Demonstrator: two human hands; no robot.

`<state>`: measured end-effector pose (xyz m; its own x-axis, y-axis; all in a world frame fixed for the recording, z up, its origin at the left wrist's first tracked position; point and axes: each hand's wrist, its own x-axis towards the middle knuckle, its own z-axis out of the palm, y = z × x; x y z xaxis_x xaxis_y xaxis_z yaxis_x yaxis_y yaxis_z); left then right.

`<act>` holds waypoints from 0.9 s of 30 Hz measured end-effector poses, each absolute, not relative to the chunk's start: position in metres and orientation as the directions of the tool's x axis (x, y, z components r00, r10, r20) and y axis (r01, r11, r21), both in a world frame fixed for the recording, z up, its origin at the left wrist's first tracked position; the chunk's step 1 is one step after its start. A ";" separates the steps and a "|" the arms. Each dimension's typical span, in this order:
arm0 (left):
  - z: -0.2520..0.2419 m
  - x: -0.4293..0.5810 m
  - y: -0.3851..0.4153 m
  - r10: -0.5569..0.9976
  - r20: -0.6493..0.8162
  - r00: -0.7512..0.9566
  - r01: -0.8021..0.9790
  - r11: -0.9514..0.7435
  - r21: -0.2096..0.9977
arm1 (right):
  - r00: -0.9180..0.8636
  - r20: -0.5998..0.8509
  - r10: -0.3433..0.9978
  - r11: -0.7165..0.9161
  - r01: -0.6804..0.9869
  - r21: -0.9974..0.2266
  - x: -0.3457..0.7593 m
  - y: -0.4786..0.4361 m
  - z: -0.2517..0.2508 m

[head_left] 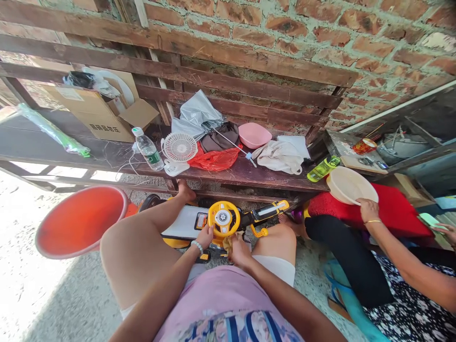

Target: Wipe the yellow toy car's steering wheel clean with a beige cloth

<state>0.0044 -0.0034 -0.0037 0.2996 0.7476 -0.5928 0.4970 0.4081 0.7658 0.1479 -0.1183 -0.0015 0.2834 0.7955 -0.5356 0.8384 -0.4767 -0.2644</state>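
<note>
A toy ride-on vehicle (182,222) with a white and yellow body stands between my knees. Its yellow steering wheel (236,219) has a grey hub with a round emblem. My left hand (204,237), with a beaded bracelet at the wrist, is closed on the wheel's lower left rim. In my right hand (239,251) is a crumpled brownish-yellow cloth (228,243), held close against the lower right of the wheel. My right fingers are partly hidden. A black and yellow arm-like part (268,212) of the toy reaches out to the right.
Left stands a red basin (83,221). On the wooden bench (228,176) ahead are a carton (96,114), a water bottle (149,151), a small fan (179,147), a folded umbrella (199,111) and a pink bowl (253,136). At right, a co-worker's hand (369,210) touches a cream basin (351,186).
</note>
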 end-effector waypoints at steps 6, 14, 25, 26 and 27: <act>-0.005 0.004 -0.004 0.750 -0.589 0.301 0.497 0.404 0.768 | 0.257 -0.417 0.872 -0.399 0.866 -0.301 0.152 -0.117 0.006; -0.015 0.003 -0.003 0.760 -0.569 0.313 0.495 0.381 0.781 | 0.427 -0.473 0.771 -0.542 0.830 -0.134 0.172 -0.115 0.015; -0.016 0.002 -0.003 0.755 -0.574 0.317 0.494 0.385 0.779 | 0.607 -0.444 0.659 -0.714 0.691 -0.115 0.201 -0.112 0.016; -0.017 0.002 -0.003 0.755 -0.573 0.320 0.494 0.383 0.780 | 0.594 -0.493 0.635 -0.716 0.693 -0.088 0.201 -0.109 0.014; -0.017 0.001 -0.002 0.753 -0.573 0.323 0.495 0.382 0.781 | 0.580 -0.532 0.617 -0.712 0.699 -0.064 0.199 -0.107 0.010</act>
<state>0.0012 -0.0025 -0.0172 0.3229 0.7534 -0.5728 0.4947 0.3816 0.7808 0.1992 -0.1066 0.0104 0.5797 0.6173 -0.5318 0.6993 -0.7119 -0.0641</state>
